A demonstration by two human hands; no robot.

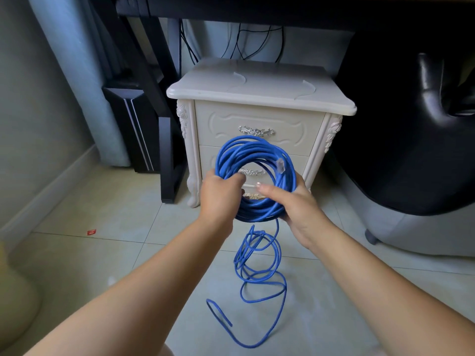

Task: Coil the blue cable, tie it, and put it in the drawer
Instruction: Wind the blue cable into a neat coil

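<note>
A thick coil of blue cable (246,152) hangs in the air in front of a cream nightstand (259,98). My left hand (218,194) grips the coil's lower left side. My right hand (290,201) holds the lower right side, fingers curled round the strands. A clear plug (280,166) lies against the coil's right side. The rest of the cable trails from the coil's bottom to loose loops on the tiled floor (259,273). The nightstand's top drawer (257,124) and the drawers under it are closed, with silver handles.
A black desk leg and frame (164,140) stand left of the nightstand, with a dark speaker-like box (133,129) behind. A black leather chair (421,140) fills the right side. A small red scrap (91,232) lies on the tiles at left.
</note>
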